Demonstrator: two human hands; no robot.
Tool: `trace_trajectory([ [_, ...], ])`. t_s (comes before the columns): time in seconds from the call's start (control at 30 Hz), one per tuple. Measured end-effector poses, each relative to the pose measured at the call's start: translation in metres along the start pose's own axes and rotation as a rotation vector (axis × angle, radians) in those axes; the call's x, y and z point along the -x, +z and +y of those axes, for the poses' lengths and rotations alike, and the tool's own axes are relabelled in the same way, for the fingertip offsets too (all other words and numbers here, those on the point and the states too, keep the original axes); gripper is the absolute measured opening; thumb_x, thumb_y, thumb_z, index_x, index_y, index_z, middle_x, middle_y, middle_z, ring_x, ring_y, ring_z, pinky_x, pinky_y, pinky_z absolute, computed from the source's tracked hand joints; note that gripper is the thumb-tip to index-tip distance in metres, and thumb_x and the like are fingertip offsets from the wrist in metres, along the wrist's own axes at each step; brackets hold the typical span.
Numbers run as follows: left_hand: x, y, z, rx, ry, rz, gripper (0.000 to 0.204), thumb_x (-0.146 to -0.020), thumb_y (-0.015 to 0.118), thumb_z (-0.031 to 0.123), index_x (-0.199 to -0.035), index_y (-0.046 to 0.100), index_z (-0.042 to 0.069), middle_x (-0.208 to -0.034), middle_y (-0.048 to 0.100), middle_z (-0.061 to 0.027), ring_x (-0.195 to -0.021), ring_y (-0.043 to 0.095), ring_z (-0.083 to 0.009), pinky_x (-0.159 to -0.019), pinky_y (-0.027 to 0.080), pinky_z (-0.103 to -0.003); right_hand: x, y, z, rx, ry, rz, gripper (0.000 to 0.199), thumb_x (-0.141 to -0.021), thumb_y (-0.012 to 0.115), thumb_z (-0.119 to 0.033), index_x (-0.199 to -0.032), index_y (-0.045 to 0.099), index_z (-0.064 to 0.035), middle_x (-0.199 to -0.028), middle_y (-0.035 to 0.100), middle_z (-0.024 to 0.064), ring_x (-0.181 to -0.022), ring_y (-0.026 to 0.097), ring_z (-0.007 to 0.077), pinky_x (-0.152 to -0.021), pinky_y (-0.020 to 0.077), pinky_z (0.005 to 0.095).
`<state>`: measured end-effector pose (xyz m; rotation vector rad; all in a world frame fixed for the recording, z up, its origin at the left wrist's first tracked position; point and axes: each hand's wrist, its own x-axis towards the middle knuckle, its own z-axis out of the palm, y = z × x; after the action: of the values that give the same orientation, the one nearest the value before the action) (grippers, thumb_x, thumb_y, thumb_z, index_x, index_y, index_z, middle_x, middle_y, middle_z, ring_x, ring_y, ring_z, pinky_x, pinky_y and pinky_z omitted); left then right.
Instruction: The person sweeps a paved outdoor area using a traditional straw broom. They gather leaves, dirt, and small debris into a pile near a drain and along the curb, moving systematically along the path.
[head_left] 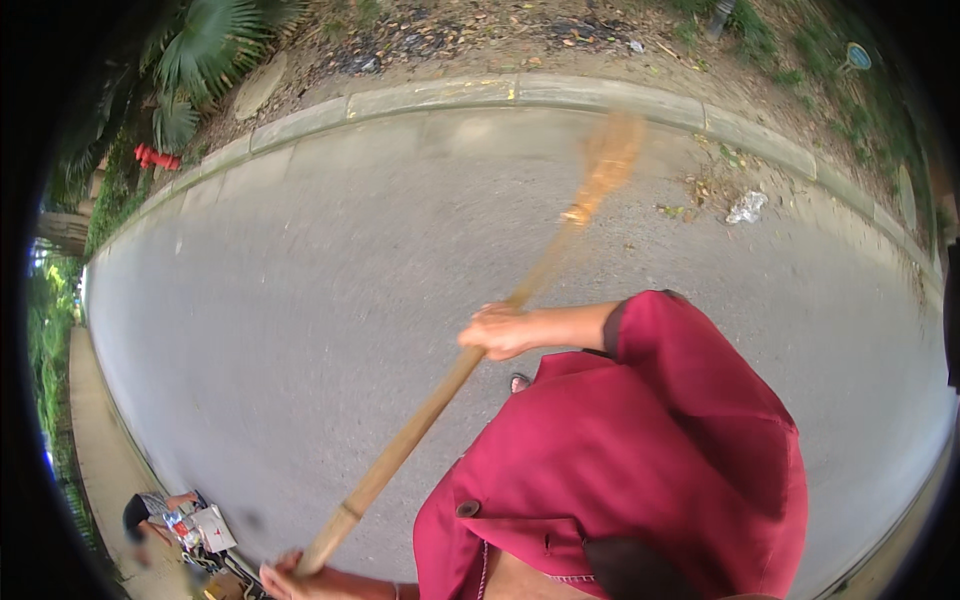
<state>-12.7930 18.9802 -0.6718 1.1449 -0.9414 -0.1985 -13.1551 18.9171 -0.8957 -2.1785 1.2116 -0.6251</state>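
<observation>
A long broom with a bamboo handle (pixel 410 430) runs slantwise across the view, from the lower left toward the upper right. My right hand (pixel 497 331) is wrapped round the middle of the handle. Near the handle's end, at the lower left, my left hand (pixel 288 577) grips it too, partly cut off by the picture's edge. The straw-coloured broom head (pixel 610 152) is smeared by motion close to the curb; whether it touches the road cannot be told. To its right lie scattered dry leaves (pixel 712 188) and a crumpled piece of clear plastic (pixel 746 207).
A stone curb (pixel 430 95) bends along the grey road (pixel 300 290), with leaf-strewn soil behind it. A red hydrant (pixel 155 157) stands at the far left. At the lower left another person (pixel 150 510) bends beside a loaded cart (pixel 210 530). My foot (pixel 519 382) shows below my right hand.
</observation>
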Motion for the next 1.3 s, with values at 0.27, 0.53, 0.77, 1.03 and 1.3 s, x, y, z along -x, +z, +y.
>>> trace_trajectory([
  [0.27,0.119,0.093,0.080,-0.157,0.236,-0.025,0.012,-0.080,0.051,0.012,-0.080,0.050,0.000,-0.056,0.044,-0.0059,-0.052,0.043,-0.0156,-0.050,0.036,-0.027,0.061,-0.034,0.087,-0.010,-0.034,0.120,0.010,-0.058,0.054,-0.004,-0.064,0.049,-0.0095,-0.063,0.054,0.0113,-0.068,0.055,0.0312,-0.060,0.0410,0.0421],
  [0.53,0.297,0.253,0.040,0.074,-0.242,-0.624,0.004,-0.081,0.046,0.007,-0.081,0.046,0.002,-0.055,0.049,-0.0049,-0.048,0.045,-0.0114,-0.049,0.041,-0.024,0.327,-0.106,0.236,0.091,0.523,0.105,0.010,-0.058,0.054,-0.005,-0.064,0.049,-0.0100,-0.062,0.052,0.0114,-0.065,0.053,0.0322,-0.056,0.0408,0.0410],
  [0.77,0.305,0.241,0.037,0.048,-0.405,-0.501,0.004,-0.081,0.048,0.009,-0.083,0.047,0.005,-0.051,0.049,-0.0052,-0.047,0.048,-0.0141,-0.053,0.044,-0.028,0.365,-0.130,0.194,0.102,0.564,0.018,0.012,-0.058,0.054,-0.006,-0.069,0.052,-0.0098,-0.065,0.054,0.0117,-0.069,0.054,0.0321,-0.060,0.0399,0.0435],
  [1.03,0.231,0.035,0.198,-0.110,0.153,0.113,0.016,-0.077,0.054,0.016,-0.072,0.048,0.002,-0.054,0.042,-0.0034,-0.047,0.039,-0.0110,-0.045,0.033,-0.022,0.253,-0.085,0.020,-0.152,-0.163,0.031,0.010,-0.057,0.053,-0.006,-0.065,0.048,-0.0072,-0.058,0.052,0.0108,-0.063,0.054,0.0314,-0.056,0.0394,0.0431],
  [1.3,0.256,-0.092,0.317,-0.275,0.625,0.224,0.011,-0.074,0.054,0.015,-0.071,0.048,0.005,-0.053,0.040,-0.0012,-0.049,0.043,-0.0102,-0.045,0.033,-0.021,0.196,-0.015,-0.104,-0.279,-0.394,-0.002,0.008,-0.059,0.050,-0.003,-0.067,0.051,-0.0065,-0.066,0.056,0.0133,-0.068,0.056,0.0326,-0.059,0.0433,0.0420],
])
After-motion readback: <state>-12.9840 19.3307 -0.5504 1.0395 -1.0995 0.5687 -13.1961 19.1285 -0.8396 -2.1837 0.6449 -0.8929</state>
